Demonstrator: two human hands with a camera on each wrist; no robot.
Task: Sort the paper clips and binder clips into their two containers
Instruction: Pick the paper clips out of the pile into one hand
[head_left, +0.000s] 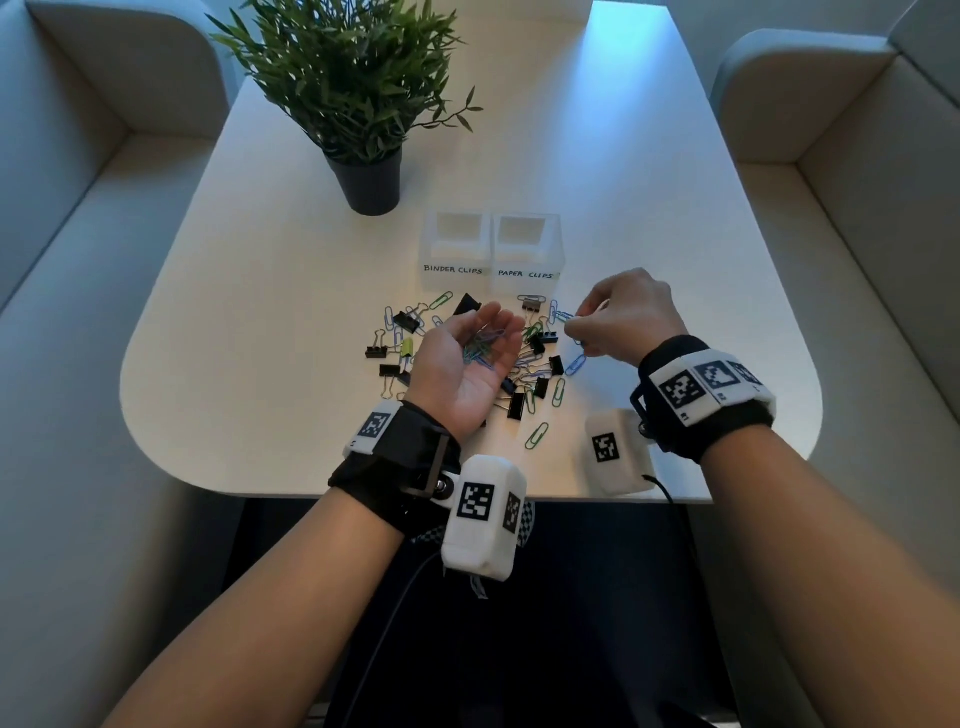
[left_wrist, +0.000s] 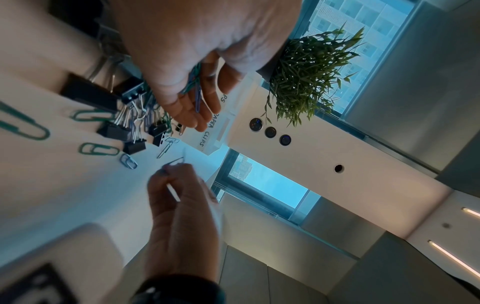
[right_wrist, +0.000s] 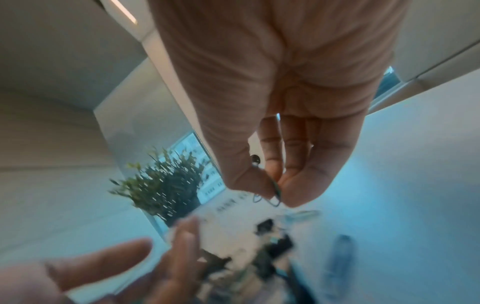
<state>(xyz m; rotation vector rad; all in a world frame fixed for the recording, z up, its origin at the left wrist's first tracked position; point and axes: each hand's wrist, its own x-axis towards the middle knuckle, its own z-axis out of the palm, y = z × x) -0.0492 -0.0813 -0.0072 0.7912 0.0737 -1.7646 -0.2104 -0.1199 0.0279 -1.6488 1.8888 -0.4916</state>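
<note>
Paper clips (head_left: 480, 347) in cupped, palm-up left hand (head_left: 462, 364) (fingers relaxed); another paper clip (right_wrist: 272, 198) pinched by right hand (head_left: 623, 319).

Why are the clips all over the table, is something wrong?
Nothing is broken. Paper clips and binder clips lie jumbled on the table, still unsorted. The left hand cups some paper clips; the right hand pinches one.

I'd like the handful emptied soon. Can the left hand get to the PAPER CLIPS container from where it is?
Probably yes. The left hand hovers palm-up over the pile with paper clips cupped in it, and the PAPER CLIPS container stands just beyond with its top open. Nothing stands between them; the right hand is off to the side.
</note>
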